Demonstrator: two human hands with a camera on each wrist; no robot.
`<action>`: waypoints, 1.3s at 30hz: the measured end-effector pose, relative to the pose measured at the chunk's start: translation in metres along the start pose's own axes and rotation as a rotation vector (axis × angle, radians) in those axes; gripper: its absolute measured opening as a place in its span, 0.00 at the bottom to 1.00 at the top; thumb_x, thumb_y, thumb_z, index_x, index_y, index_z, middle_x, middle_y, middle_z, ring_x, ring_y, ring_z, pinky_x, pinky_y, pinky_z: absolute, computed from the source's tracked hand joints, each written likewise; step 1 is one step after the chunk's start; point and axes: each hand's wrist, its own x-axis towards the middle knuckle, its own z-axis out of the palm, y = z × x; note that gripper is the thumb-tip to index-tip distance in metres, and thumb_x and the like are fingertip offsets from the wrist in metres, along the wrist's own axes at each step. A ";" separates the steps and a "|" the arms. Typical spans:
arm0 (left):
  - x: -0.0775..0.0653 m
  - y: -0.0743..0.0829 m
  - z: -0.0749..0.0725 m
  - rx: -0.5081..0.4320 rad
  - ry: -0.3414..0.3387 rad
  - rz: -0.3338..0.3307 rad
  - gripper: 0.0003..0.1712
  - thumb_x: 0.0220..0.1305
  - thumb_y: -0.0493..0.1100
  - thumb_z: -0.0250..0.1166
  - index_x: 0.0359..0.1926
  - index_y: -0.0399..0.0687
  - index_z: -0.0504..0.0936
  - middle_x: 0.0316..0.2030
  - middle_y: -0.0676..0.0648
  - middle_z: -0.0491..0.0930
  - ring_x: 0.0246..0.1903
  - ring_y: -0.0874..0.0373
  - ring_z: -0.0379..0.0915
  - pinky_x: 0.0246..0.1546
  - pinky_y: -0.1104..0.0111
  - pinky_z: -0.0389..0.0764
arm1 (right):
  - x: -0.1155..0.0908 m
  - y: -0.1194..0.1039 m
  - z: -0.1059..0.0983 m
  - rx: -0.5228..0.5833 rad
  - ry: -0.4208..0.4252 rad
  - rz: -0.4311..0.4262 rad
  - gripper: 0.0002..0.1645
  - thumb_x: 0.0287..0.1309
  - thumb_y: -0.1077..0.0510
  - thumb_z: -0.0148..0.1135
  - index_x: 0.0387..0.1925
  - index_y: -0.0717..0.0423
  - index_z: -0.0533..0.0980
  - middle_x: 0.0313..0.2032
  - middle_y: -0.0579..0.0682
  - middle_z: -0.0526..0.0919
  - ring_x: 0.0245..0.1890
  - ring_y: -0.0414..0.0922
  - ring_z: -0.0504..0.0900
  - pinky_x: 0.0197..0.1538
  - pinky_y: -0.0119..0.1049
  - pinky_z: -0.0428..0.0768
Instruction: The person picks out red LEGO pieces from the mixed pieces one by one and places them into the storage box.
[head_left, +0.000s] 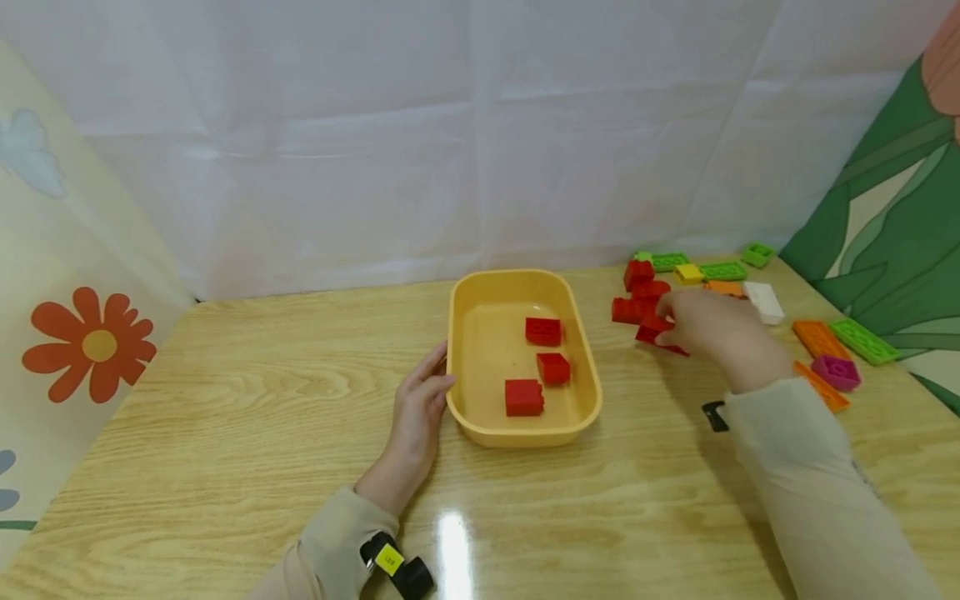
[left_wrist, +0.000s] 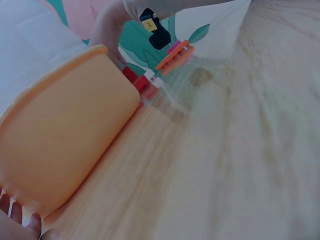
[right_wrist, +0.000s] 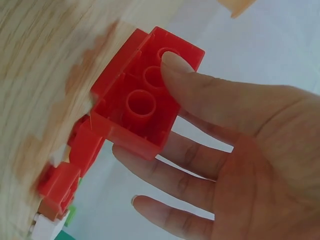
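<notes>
A yellow plastic bin (head_left: 487, 350) stands on the wooden table, with three red toy bricks (head_left: 523, 397) lying apart inside it. My left hand (head_left: 416, 412) rests its extended fingers against the bin's left wall. To the right of the bin, my right hand (head_left: 712, 329) pinches a red toy brick (right_wrist: 140, 104) between thumb and fingers. That brick's hollow underside faces the right wrist camera, and its tubes show. Beside it in the head view lie more red bricks (head_left: 628, 310) in a loose cluster, partly hidden by the right hand.
Green bricks (head_left: 723, 271), a yellow brick (head_left: 688, 273), a white brick (head_left: 763, 302), orange plates (head_left: 821, 340) and a magenta brick (head_left: 836, 372) lie at the table's right side. A small black piece (head_left: 716, 416) lies near the right sleeve. A white sheet (head_left: 337, 150) hangs behind.
</notes>
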 end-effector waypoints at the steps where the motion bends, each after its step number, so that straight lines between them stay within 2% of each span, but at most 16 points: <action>1: 0.000 0.000 0.000 0.003 -0.001 0.001 0.32 0.57 0.31 0.50 0.66 0.36 0.65 0.68 0.36 0.64 0.62 0.51 0.64 0.56 0.75 0.73 | 0.000 -0.002 0.000 -0.012 0.005 -0.005 0.26 0.53 0.52 0.63 0.50 0.66 0.75 0.51 0.70 0.79 0.46 0.62 0.76 0.44 0.65 0.75; 11: 0.001 0.000 0.000 0.001 0.000 -0.002 0.32 0.57 0.31 0.50 0.66 0.37 0.65 0.68 0.37 0.65 0.62 0.51 0.64 0.56 0.74 0.72 | -0.003 -0.016 0.000 -0.052 0.037 -0.035 0.23 0.53 0.52 0.63 0.48 0.62 0.76 0.51 0.68 0.80 0.45 0.61 0.78 0.40 0.62 0.78; 18: 0.000 0.000 0.000 0.003 0.002 -0.004 0.32 0.57 0.31 0.51 0.66 0.37 0.65 0.68 0.37 0.64 0.63 0.51 0.62 0.64 0.67 0.68 | -0.006 -0.024 -0.002 -0.049 0.079 -0.064 0.23 0.53 0.52 0.63 0.49 0.60 0.75 0.49 0.66 0.82 0.42 0.59 0.78 0.38 0.60 0.79; 25: 0.000 0.001 0.000 -0.004 0.009 -0.005 0.32 0.57 0.31 0.51 0.66 0.36 0.65 0.68 0.37 0.64 0.63 0.50 0.62 0.54 0.78 0.73 | -0.006 -0.029 -0.004 -0.057 0.152 -0.094 0.22 0.53 0.53 0.64 0.48 0.59 0.75 0.47 0.64 0.83 0.40 0.58 0.79 0.37 0.58 0.80; 30: 0.000 0.001 0.000 -0.003 0.005 -0.004 0.32 0.57 0.31 0.51 0.66 0.36 0.65 0.68 0.37 0.64 0.63 0.50 0.63 0.55 0.76 0.73 | -0.006 -0.033 -0.004 -0.048 0.176 -0.117 0.24 0.53 0.52 0.64 0.50 0.59 0.75 0.49 0.65 0.82 0.44 0.58 0.78 0.41 0.59 0.80; 35: -0.001 0.000 -0.001 -0.006 0.002 -0.010 0.32 0.56 0.32 0.52 0.66 0.38 0.66 0.68 0.39 0.65 0.63 0.52 0.63 0.56 0.76 0.73 | -0.005 -0.039 -0.003 -0.012 0.229 -0.196 0.22 0.53 0.51 0.64 0.49 0.56 0.77 0.45 0.62 0.84 0.40 0.56 0.79 0.41 0.57 0.80; 39: 0.000 -0.002 -0.001 0.004 0.001 -0.002 0.32 0.57 0.31 0.51 0.65 0.37 0.66 0.68 0.37 0.65 0.62 0.51 0.64 0.54 0.77 0.73 | -0.006 -0.045 -0.003 0.003 0.262 -0.210 0.20 0.53 0.53 0.64 0.48 0.55 0.77 0.45 0.59 0.84 0.40 0.54 0.79 0.42 0.55 0.81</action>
